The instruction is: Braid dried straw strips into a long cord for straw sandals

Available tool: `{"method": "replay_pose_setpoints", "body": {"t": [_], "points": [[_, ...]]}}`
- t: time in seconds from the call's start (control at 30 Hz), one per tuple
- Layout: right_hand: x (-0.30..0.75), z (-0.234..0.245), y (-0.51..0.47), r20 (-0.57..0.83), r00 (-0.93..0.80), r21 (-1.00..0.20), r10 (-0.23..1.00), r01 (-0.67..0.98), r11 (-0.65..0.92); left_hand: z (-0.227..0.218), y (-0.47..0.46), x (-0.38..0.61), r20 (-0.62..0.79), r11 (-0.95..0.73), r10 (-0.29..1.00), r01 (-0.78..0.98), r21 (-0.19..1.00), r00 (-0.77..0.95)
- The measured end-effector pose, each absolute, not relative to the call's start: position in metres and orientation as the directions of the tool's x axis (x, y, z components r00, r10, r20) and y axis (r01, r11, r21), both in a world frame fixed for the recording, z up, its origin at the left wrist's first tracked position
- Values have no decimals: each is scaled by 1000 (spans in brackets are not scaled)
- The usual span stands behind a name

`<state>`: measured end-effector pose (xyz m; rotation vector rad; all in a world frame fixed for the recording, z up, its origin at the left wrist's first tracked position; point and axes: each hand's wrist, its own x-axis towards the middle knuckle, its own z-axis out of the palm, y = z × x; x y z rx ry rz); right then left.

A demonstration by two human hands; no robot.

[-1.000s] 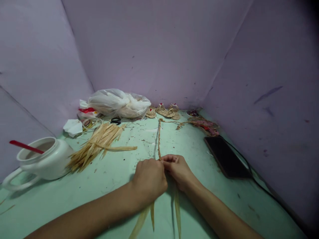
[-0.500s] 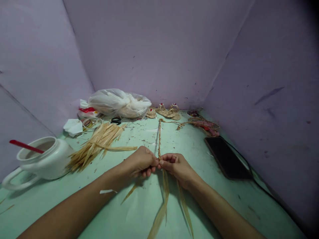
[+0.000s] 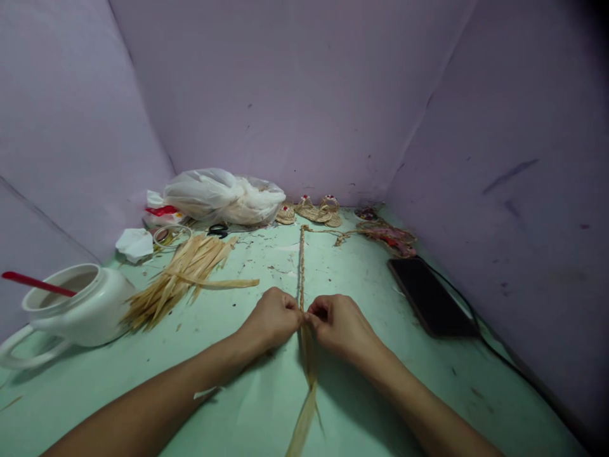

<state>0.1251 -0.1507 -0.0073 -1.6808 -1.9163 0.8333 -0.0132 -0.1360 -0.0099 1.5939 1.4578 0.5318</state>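
Pinching closed, the left hand (image 3: 275, 317) and right hand (image 3: 340, 324) grip the lower end of a plaited fibre cord (image 3: 301, 270) mid-tabletop (image 3: 257, 403); the length beyond looks finished, loose strips (image 3: 304, 412) below appear unworked

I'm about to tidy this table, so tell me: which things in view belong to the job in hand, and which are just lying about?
In the job:
Braided cord, its near end between the left hand and right hand
Loose strips trailing from it
Bundle of similar strips, probably

Seemingly just lying about:
Phone
White pot with red stick
Scissors
Plastic bag
Small woven pieces
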Motion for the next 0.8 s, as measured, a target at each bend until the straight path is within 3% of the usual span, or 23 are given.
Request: {"method": "replay_pose_setpoints", "body": {"t": [0.17, 0.3, 0.4, 0.53, 0.63, 0.7, 0.73, 0.8], "points": [[119, 4, -162, -104, -119, -689, 987, 725, 15, -2, -137, -12, -273, 140, 938, 488, 862, 213], [108, 6, -179, 31, -227, -596, 973, 777, 201, 13, -138, -12, -381, 289, 900, 363, 886, 212], [102, 3, -188, 81, -308, -518, 948, 799, 304, 15, -137, -12, -388, 296, 887, 335, 895, 251], [109, 6, -181, 62, -358, -573, 932, 752, 327, 8, -135, -15, -373, 259, 868, 341, 904, 328], [126, 13, -163, 16, -232, -749, 973, 641, 165, 6, -133, -18, -384, 281, 860, 317, 906, 336], [136, 17, -151, -28, -4, -907, 1000, 421, -23, 7, -134, -18, -382, 286, 859, 300, 910, 340], [139, 18, -146, -123, 42, -953, 992, 275, -130, 8, -134, -19, -378, 284, 860, 295, 912, 342], [140, 18, -142, -354, -71, -935, 933, 16, -354, 8, -135, -18, -364, 272, 863, 283, 920, 351]]}}
